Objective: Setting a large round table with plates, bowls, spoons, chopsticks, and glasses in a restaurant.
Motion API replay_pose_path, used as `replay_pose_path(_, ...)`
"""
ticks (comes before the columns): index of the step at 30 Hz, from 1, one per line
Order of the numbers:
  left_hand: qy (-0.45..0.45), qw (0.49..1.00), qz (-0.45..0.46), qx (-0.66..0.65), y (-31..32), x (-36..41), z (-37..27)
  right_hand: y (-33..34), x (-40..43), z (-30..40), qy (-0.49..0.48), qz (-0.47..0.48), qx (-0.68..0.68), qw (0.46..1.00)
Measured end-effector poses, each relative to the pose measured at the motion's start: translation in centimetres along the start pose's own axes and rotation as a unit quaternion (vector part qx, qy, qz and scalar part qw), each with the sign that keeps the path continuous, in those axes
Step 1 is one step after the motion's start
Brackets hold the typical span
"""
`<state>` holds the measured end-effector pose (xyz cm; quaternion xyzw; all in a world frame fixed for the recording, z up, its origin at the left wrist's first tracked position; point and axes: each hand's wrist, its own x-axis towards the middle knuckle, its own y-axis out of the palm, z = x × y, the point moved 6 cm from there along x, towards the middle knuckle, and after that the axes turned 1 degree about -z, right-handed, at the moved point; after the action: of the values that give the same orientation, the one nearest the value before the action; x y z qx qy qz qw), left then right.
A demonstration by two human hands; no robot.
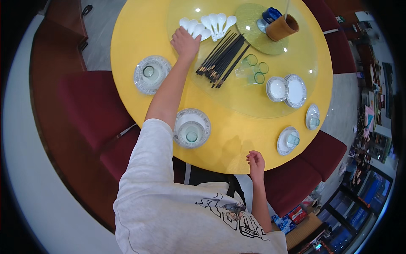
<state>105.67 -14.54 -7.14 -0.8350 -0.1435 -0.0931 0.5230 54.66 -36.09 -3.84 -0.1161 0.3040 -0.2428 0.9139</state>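
My left hand (185,44) is stretched across the round yellow table (228,133), over the handles of a fan of white spoons (192,25). Its fingertips and the handles are hidden, so whether it grips one I cannot tell. Beside it lies a second fan of white spoons (218,23). A bundle of black chopsticks (222,57) rests to the right of my forearm. Under that arm, near me, a stacked plate and bowl (191,114) hold a glass (191,136). Near the table's front edge, my right hand (256,162) is loosely curled with nothing in it.
A glass turntable (228,103) carries several clear glasses (252,70), stacked bowls and plates (295,90) and a brown cylindrical holder (282,28). Place settings stand at left (139,79) and right (282,144). Dark red chairs (92,104) surround the table.
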Motion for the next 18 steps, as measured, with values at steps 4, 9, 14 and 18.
replay_pose_path(4, 0.074, 0.986, -0.068, -0.134, -4.2, -2.8, -1.7, 1.4, 0.5, 0.7, -0.001, 0.024, -0.039, 0.999)
replay_pose_path(9, 0.101, 0.967, -0.059, -0.227, -11.2, -7.9, 2.3, 5.5, 1.4, 2.8, -0.049, 0.086, -0.132, 0.986)
replay_pose_path(14, 0.034, 0.987, -0.102, -0.122, -15.1, -9.3, 11.1, 10.1, 1.4, 6.4, -0.131, 0.116, -0.252, 0.952)
replay_pose_path(18, 0.052, 0.998, -0.019, 0.014, -14.5, -9.4, 14.3, 13.4, 0.7, 8.8, -0.177, 0.135, -0.297, 0.929)
